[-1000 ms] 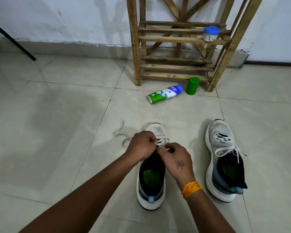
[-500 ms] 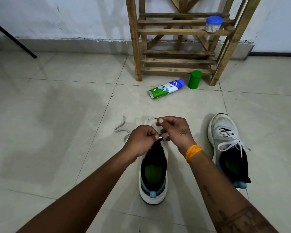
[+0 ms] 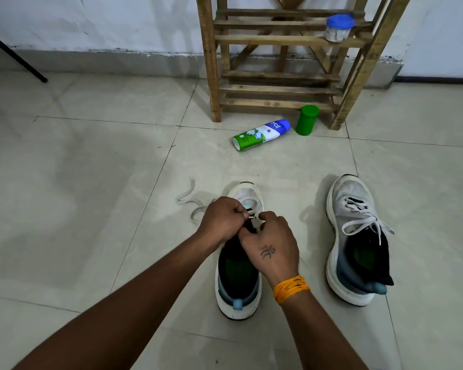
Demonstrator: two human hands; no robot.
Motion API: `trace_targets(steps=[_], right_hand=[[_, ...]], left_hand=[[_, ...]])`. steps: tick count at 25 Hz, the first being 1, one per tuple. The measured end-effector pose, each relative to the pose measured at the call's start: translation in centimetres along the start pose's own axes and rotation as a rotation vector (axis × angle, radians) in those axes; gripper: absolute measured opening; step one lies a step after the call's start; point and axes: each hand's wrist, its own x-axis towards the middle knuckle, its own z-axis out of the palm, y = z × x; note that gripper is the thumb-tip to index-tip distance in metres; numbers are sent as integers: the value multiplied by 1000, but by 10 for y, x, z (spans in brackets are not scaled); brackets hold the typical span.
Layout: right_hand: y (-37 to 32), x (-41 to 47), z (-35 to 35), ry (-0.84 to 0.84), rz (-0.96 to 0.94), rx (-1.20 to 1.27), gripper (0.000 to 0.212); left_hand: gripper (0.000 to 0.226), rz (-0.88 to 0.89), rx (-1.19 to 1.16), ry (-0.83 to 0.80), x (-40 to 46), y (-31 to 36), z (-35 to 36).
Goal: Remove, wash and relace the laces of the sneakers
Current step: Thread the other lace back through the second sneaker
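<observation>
Two white and blue sneakers stand on the tiled floor. Over the eyelets of the left sneaker [image 3: 238, 284] my two hands meet. My left hand [image 3: 221, 220] pinches the tip of its white lace [image 3: 190, 198], whose loose end trails on the floor to the left. My right hand [image 3: 269, 244] is curled over the tongue and pinches the lace at the eyelets. The right sneaker [image 3: 354, 236] stands apart at the right with its lace [image 3: 364, 222] threaded and loosely tied.
A wooden rack [image 3: 286, 62] stands against the wall ahead, with a blue-lidded jar [image 3: 337, 28] on a shelf. A spray can [image 3: 262, 134] lies on the floor before it, beside a green container [image 3: 307, 120]. A black rod [image 3: 14, 57] slants at far left.
My right hand has dropped from above the toe back down over the tongue, close to my left hand. The view has shifted slightly; the shoes have not moved.
</observation>
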Motion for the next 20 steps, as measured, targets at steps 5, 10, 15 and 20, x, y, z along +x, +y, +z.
trace_targets(steps=[5,10,15,20], right_hand=[[8,6,6,52,-46,-108,28],[14,-4,21,239,-194,-9,13],[25,-1,31,274,-214,173,26],[27,-1,32,269,-207,244,24]], left_hand=[[17,-58,12,1,1,-3,7],[18,-170,-10,17,12,-7,14],[15,-260,-114,0,20,-5,16],[32,-300,-127,-23,24,-5,18]])
